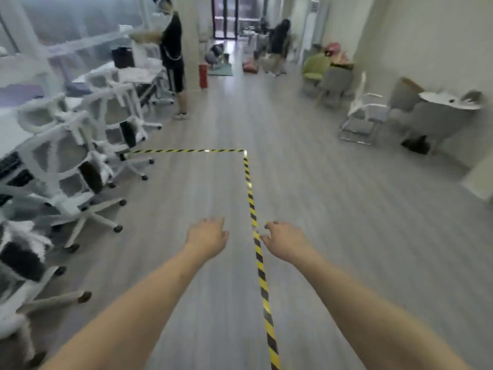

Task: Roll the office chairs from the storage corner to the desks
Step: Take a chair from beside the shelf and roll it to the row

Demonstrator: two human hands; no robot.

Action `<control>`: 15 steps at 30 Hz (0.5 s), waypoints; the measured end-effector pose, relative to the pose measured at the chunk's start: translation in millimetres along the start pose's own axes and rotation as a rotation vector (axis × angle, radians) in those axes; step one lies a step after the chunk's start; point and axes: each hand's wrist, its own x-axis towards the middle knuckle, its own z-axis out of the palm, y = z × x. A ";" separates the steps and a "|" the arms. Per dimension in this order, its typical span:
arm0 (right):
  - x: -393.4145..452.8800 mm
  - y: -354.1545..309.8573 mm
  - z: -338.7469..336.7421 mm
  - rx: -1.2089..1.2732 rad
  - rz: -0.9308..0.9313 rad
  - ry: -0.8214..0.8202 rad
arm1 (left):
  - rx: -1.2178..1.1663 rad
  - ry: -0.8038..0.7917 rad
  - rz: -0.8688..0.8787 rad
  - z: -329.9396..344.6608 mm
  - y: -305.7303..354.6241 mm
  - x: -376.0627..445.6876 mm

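Note:
Several white office chairs with mesh backs stand in a row along the left, among them one at mid left and another farther on, beside white desks. My left hand and my right hand reach forward over the grey floor, palms down, fingers loosely apart, holding nothing. Both hands are well clear of the chairs. The nearest chair sits at the lower left, partly cut off by the frame.
Yellow-black tape runs up the floor and turns left. A person in black stands at the left desks. Another person is far down the hall. A white folding chair, grey armchairs and a red extinguisher line the sides.

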 end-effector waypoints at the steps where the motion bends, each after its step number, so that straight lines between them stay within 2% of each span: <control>1: -12.0 50.3 -4.4 0.021 0.080 0.006 | 0.018 -0.001 0.081 -3.3 51.8 22.0; 5: -72.9 252.3 -19.2 0.111 0.408 0.029 | 0.078 -0.013 0.423 -12.1 282.0 86.5; 10: -182.1 485.6 -29.3 0.190 0.772 0.058 | 0.176 -0.033 0.863 0.3 577.9 116.5; 13: -257.4 603.6 -22.6 0.226 1.011 0.082 | 0.190 -0.055 1.037 12.7 736.0 108.9; 15: -294.8 652.8 -21.8 0.243 1.128 0.096 | 0.202 -0.076 1.125 14.8 807.6 97.6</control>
